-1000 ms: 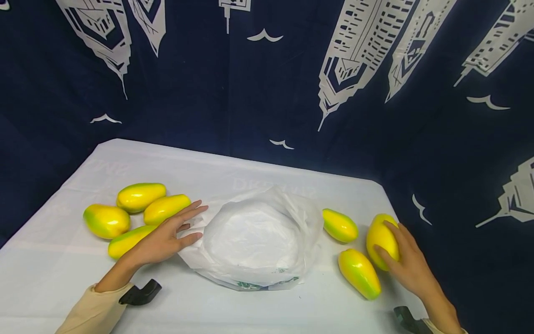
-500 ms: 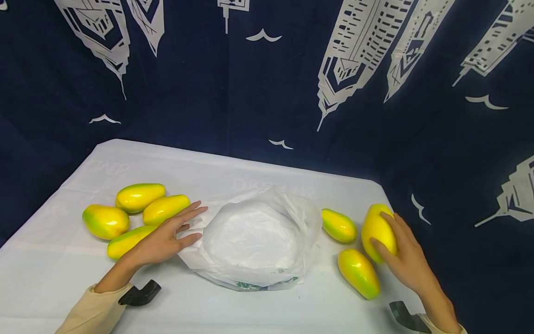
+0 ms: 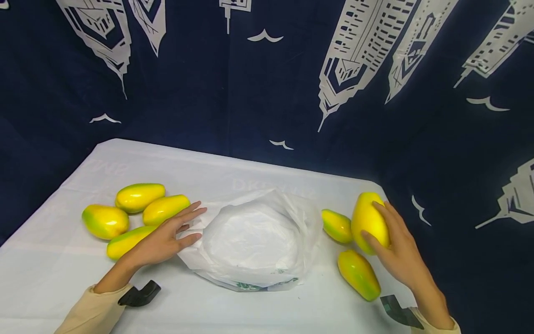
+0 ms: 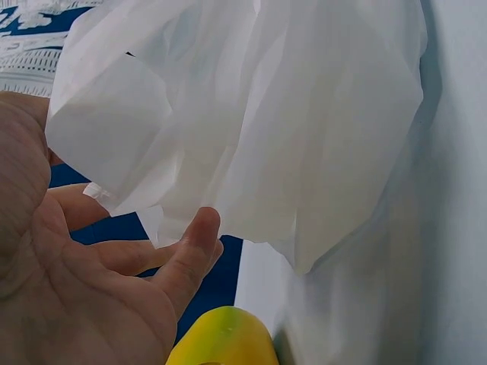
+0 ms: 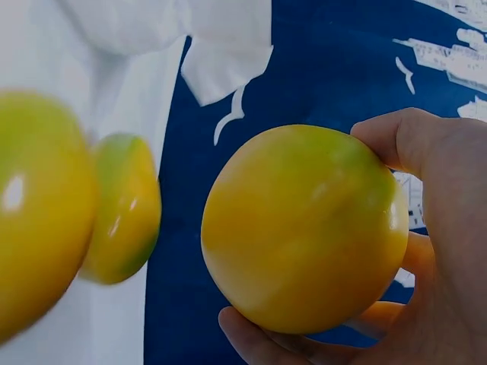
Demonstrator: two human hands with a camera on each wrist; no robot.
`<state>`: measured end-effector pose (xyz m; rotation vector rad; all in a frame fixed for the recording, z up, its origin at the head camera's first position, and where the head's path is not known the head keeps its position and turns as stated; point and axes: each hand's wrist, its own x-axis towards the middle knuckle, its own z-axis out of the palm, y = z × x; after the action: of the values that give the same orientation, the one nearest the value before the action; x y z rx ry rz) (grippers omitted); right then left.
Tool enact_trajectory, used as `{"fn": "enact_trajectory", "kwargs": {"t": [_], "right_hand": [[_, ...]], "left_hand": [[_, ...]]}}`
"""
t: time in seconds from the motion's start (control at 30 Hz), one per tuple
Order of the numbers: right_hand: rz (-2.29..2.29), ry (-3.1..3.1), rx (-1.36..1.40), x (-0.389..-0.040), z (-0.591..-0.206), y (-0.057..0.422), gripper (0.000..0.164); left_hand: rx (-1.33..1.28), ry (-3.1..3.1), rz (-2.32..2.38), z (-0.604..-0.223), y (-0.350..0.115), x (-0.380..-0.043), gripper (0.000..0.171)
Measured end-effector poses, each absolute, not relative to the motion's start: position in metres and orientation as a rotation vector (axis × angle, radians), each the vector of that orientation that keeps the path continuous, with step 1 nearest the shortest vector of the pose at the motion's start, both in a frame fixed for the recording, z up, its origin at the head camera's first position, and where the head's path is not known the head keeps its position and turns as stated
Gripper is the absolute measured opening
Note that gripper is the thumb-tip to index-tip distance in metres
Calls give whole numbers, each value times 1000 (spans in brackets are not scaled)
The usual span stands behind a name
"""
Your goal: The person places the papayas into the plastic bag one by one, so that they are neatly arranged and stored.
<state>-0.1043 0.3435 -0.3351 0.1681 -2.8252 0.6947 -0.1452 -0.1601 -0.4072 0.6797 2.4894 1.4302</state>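
My right hand (image 3: pixel 398 250) grips a yellow-green mango (image 3: pixel 369 222), thumb on one side and fingers on the other; the right wrist view shows the mango (image 5: pixel 304 228) held off the table. Two other mangoes lie near it, one behind (image 3: pixel 337 226) and one in front (image 3: pixel 359 274). A white translucent plastic bag (image 3: pixel 254 236) sits mid-table with its mouth spread wide. At the bag's left rim is my left hand (image 3: pixel 164 239), fingers extended. In the left wrist view, the loosely bent fingers (image 4: pixel 190 258) lie against the bag's edge (image 4: pixel 251 152), partly hidden by it.
Several more mangoes (image 3: pixel 105 221) are grouped on the left, one partly behind the left forearm. A white cloth (image 3: pixel 200 311) covers the table. A dark blue curtain (image 3: pixel 233 93) with white building prints hangs behind it.
My right hand has lifted the mango and moved it left and away from me, so it now partly covers the rear mango. The left hand and bag have stayed in place.
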Motion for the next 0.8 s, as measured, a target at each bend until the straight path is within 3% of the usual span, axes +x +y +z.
{"fn": "enact_trajectory", "kwargs": {"t": [0.8], "right_hand": [[851, -2771, 435, -117, -318, 281, 80]], "left_hand": [[673, 2494, 1440, -409, -160, -146, 63]]}}
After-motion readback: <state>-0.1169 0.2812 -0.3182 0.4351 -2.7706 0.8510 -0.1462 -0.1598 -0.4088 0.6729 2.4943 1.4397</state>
